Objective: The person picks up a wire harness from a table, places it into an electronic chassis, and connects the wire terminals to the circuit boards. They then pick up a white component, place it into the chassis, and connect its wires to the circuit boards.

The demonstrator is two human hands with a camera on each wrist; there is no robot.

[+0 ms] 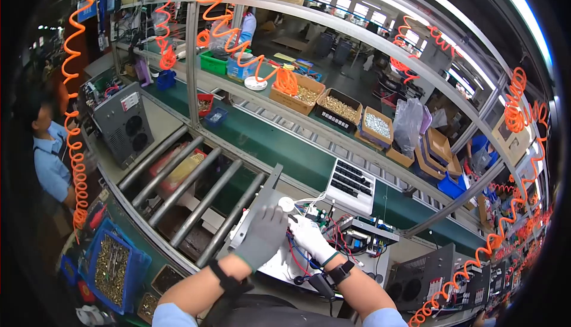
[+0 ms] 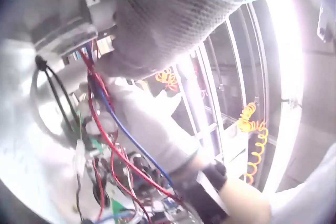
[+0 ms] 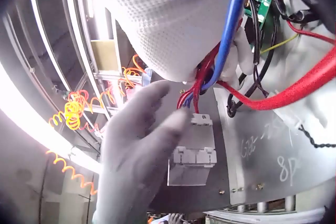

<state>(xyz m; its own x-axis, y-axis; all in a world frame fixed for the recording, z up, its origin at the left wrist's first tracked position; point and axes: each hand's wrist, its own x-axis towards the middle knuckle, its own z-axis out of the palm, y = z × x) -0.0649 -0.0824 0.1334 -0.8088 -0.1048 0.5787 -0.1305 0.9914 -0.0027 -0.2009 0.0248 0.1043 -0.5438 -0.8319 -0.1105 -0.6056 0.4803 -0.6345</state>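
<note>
My right hand (image 1: 312, 238), white-gloved, was curled round a red and blue wire bundle (image 3: 201, 85) inside the open metal chassis (image 1: 262, 196), the leads running out from under the palm. My left hand (image 1: 263, 236), in a grey glove, held nothing: its fingers lay loose and nearly straight against the chassis's inner wall, their tips at a white connector (image 3: 195, 153) on the end of the red leads. Whether they actually touched the connector, the wrist view did not show.

The bundle sat in the middle of the chassis, just beside a green circuit board (image 3: 258, 11). I judged the leads light and limp, apt to kink or pull out of their terminals if tugged. The safer hold looked to be the connector's hard plastic body, or the insulated run close behind it, never the bare ends. The connector seemed small and smooth enough to slip in gloved fingers.

Bare rollers (image 1: 196, 190) lay to the left of the chassis, open parts boxes (image 1: 339, 108) stood on a shelf beyond it, and orange coiled hoses (image 1: 238, 35) hung above it.
</note>
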